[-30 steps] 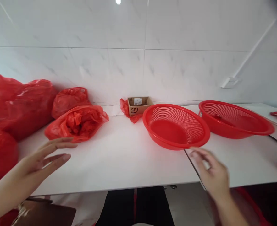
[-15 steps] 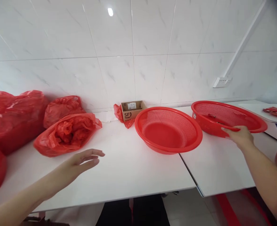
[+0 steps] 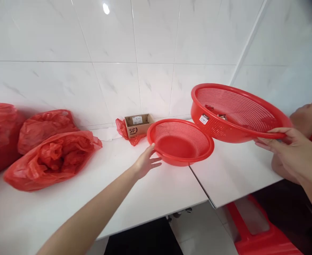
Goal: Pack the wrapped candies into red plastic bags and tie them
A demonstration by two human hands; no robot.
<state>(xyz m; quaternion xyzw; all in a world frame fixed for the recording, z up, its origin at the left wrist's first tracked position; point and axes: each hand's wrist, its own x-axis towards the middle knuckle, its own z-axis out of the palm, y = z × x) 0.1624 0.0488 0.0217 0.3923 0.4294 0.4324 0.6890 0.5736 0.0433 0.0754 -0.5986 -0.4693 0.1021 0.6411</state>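
Standing basket: the red mesh-sided basket rests on the white counter, upright, nothing visible inside; it is the landmark for the places below.
Left hand: the left hand is at the near left rim of the standing basket, thumb against the rim, the other fingers apart and pointing right, below the rim.
Right hand: the right hand has its fingers clamped on the near right rim of the held basket.
Held basket: the larger red basket is off the counter, tilted, to the right of the standing basket; it has a white label and a few small items inside, too small to identify. Whether the two baskets touch, I cannot tell.
Cardboard box: the open box, marked SF, is just left of the standing basket, with red plastic beside it.
Red bags: an open bag of crumpled red plastic and fuller bags lie farther left of the standing basket.
Stool: a red stool is below the counter, nearer and right of the standing basket.
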